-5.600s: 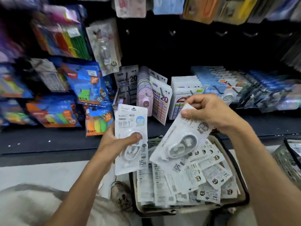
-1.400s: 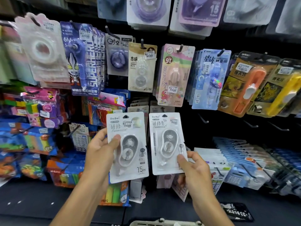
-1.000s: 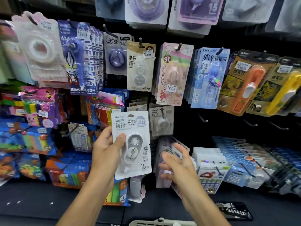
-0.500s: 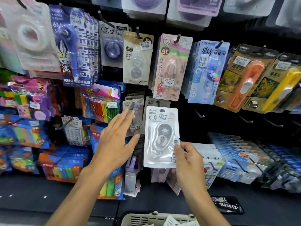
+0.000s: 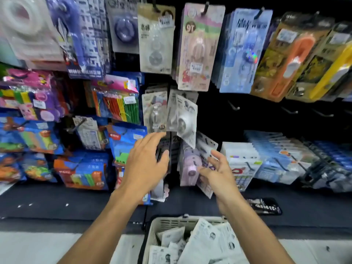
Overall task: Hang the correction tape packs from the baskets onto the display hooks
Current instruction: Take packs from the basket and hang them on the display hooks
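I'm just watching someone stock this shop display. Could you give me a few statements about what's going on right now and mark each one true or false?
1. Both hands are holding nothing. True: the left hand and the right hand have loose fingers with no pack in them.
2. A white correction tape pack hangs on the display, tilted. True.
3. The basket below is empty. False: it holds a pile of white packs.
4. The right hand is reaching into the basket. False: it is raised in front of the display, above the basket.
5. Some bare hooks show on the dark panel to the right of the hanging pack. True.
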